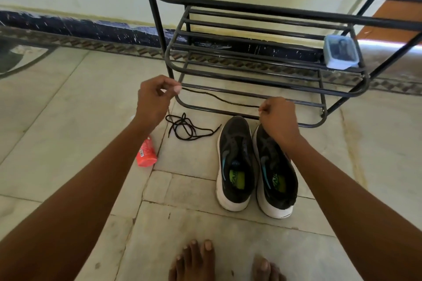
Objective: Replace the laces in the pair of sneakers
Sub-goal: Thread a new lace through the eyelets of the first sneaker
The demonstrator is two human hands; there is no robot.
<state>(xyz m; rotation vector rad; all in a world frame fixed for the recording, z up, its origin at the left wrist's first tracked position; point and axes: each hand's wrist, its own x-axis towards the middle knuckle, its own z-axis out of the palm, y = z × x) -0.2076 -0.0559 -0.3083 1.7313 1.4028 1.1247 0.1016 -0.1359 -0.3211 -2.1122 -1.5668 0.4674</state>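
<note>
Hands are raised apart above the floor [68,102], each gripping one stretch of a single dark lace [219,97] that runs slack between them. Left hand [155,98] pinches the lace between thumb and forefinger, the other fingers curled; a thin length of the same lace appears to hang below that hand. Right hand [277,114] is closed in a fist round the other end, directly above the toe of the right-side sneaker [274,173]. Pair of sneakers stands on the floor tiles, side by side and touching, toes towards the shoe rack [262,68], heels towards the person; uppers are black, soles white, insoles green. Left-side sneaker [237,166] shows no lace in its eyelets; the eyelets of the other are partly hidden by the right forearm, so their state cannot be told. Second black lace [187,126] lies in a loose tangle on the floor, just left of the sneakers' toes. Red packet [146,153] lies on the floor beside the left forearm. Plastic container [341,53] with a clear lid sits at the right end of the rack's lower shelf. Bare feet [194,262] show at the bottom edge.
</note>
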